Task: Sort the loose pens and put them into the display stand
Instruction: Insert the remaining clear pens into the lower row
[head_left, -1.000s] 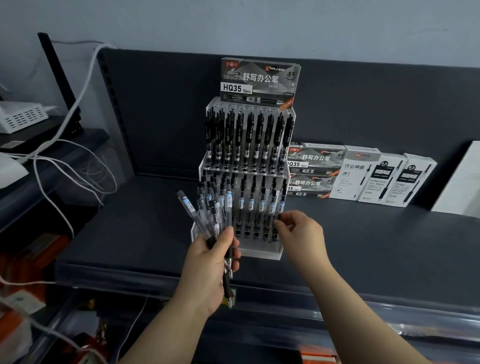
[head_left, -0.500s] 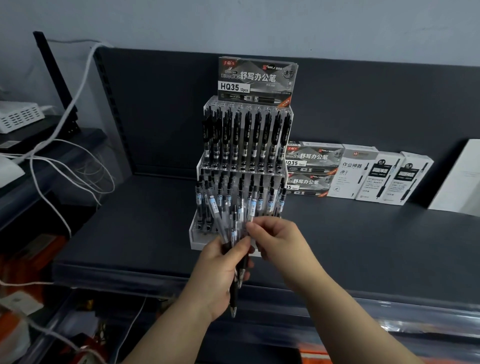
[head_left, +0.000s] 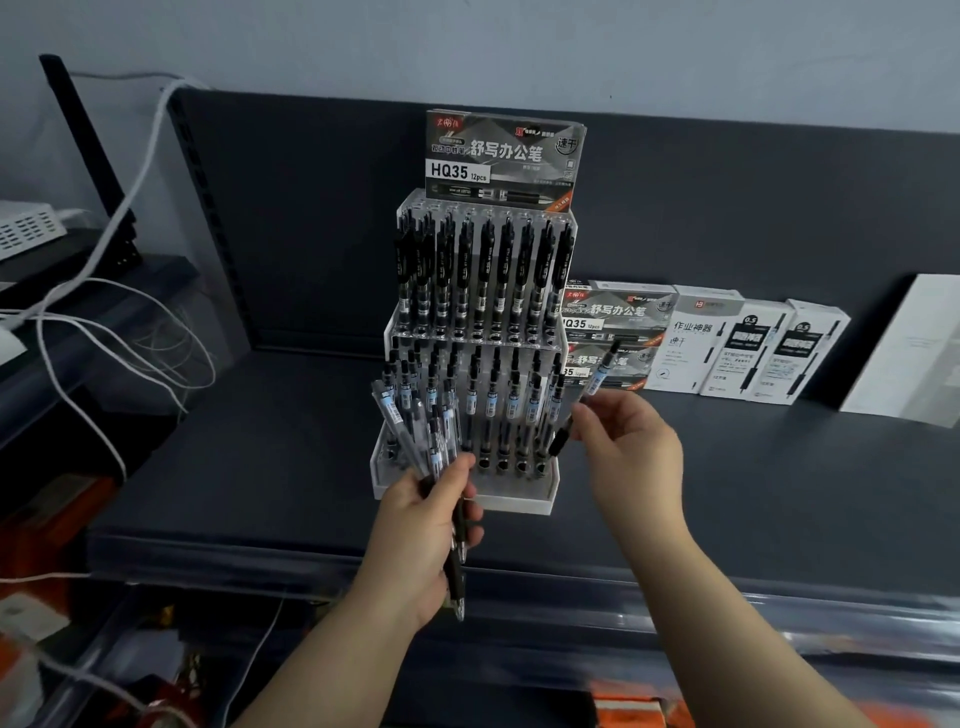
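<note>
Fingertips (head_left: 583, 415) of the right hand (head_left: 634, 457) pinch 1 pen (head_left: 601, 374) mid-barrel. Its long axis is tilted, top up-right and lower end down-left, pointing at the near row of the stand (head_left: 462, 501) just to its left. The left hand (head_left: 428, 525) grips a fanned bundle (head_left: 415, 431) before the stand's left side. The right hand is likely nearer the free holes.

Dark shelf (head_left: 260, 467), display stand (head_left: 493, 505) on it, pen boxes (head_left: 727, 348) behind
</note>
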